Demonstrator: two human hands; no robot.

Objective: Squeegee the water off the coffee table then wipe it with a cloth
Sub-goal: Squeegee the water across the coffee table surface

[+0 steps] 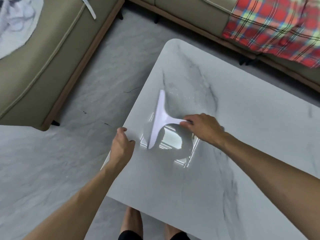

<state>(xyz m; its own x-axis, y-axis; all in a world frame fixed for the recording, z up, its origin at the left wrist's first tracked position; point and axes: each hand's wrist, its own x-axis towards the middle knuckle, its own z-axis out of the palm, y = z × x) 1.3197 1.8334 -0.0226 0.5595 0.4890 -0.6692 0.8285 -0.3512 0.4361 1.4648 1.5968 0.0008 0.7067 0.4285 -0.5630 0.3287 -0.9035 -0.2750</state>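
A white squeegee [160, 118] lies with its long blade on the white marble coffee table [242, 135], near the table's left edge. My right hand [202, 127] grips the squeegee's handle from the right. Faint streaks of water [180, 96] glisten on the top just beyond the blade. My left hand [122, 144] rests at the left edge of the table, its thumb on the top and its fingers loosely curled over the rim. No cloth is in view.
A beige sofa [52, 58] stands to the left across a strip of grey floor [107, 66]. Another sofa section with a red plaid blanket [277, 26] runs along the far side. My legs [131, 220] are against the near table edge.
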